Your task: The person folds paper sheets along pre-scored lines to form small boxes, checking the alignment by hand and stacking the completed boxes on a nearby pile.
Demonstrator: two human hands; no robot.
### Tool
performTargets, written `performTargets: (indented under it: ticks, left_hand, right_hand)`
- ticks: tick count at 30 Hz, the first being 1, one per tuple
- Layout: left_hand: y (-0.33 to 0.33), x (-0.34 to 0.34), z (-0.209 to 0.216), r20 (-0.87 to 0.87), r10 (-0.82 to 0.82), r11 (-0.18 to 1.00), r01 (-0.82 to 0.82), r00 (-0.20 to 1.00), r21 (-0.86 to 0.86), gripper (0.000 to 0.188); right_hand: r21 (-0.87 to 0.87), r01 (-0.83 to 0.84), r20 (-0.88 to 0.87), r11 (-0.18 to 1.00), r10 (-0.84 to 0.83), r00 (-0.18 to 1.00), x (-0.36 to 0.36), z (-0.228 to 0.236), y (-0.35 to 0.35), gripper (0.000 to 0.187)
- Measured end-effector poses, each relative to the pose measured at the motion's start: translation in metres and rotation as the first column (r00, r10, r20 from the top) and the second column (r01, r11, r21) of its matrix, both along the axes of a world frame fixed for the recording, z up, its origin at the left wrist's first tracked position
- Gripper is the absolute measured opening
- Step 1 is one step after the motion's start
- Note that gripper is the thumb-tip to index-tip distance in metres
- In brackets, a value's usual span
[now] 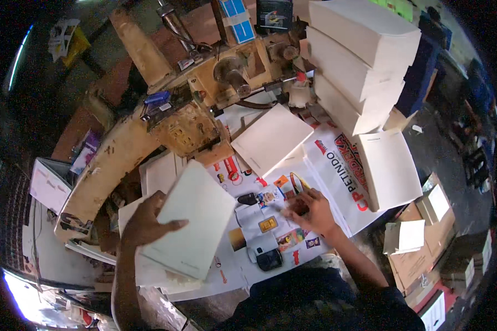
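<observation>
My left hand (149,220) grips a white booklet (196,220) by its left side, thumb across the top face and the other fingers hidden behind it. The booklet is tilted above a stack of similar white booklets (171,280). To the right, my right hand (313,212) hovers over a printed poster sheet (232,278), its fingers bent and apart, with nothing visible in them. Farther off, another white booklet (273,138) lies flat in front of a worn, cream-coloured machine (187,129).
Tall stacks of white booklets (364,60) rise at the back right, with a lower stack (392,168) nearer me. The machine's curved arm (105,171) runs along the left. A blue stapler-like object (157,98) rests on the machine. Cardboard (411,270) with small paper bundles lies lower right.
</observation>
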State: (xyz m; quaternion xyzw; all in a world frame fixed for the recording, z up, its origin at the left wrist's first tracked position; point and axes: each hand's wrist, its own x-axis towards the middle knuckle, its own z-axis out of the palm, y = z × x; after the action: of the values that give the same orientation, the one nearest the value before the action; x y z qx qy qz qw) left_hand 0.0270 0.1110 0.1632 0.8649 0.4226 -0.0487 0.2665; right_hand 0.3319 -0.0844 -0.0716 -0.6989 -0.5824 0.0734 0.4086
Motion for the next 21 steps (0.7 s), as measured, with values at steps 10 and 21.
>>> performTargets:
  ticks: [10,21]
  left_hand:
    - [-0.123,0.051,-0.05,-0.07,-0.407,0.822,0.399,0.911,0.406,0.059]
    - [-0.113,-0.004,-0.137,0.484,-0.15,0.921,-0.056,0.862,0.385,0.059]
  right_hand:
    - [0.099,-0.242,-0.371,0.965,0.261,0.891,-0.016,0.046,-0.039,0.079]
    - [-0.055,-0.329,-0.369,0.943,0.287,0.884,-0.013,0.058,-0.07,0.068]
